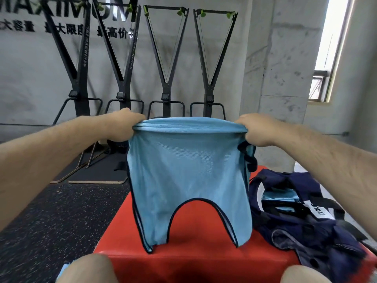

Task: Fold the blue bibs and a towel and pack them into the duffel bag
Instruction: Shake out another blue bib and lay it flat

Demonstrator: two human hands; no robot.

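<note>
Blue mesh bunched up in both fists, that's where it starts: the left hand [124, 125] and right hand [256, 130] each have their fingers curled tight around a top corner of the bib [187, 180], holding it up and stretched out between them so it hangs flat, facing the camera. Dark piping runs round its edges and around an arch cut out of the bottom, and its lower tips reach down to about the level of a red box [195, 260]; can't tell if they actually touch it. Just to the right on that same red surface sits the navy duffel [306, 217], slumped open, with more light blue fabric [279, 197] showing inside and a white label on a strap. Two bare knees poke in at the bottom edge. Floor is dark speckled rubber [51, 217]. Further back, four black ski machines [167, 64] stand in a row against a grey concrete wall [285, 58] with big lettering up top, and a bright window [334, 48] sits off to the right.
</note>
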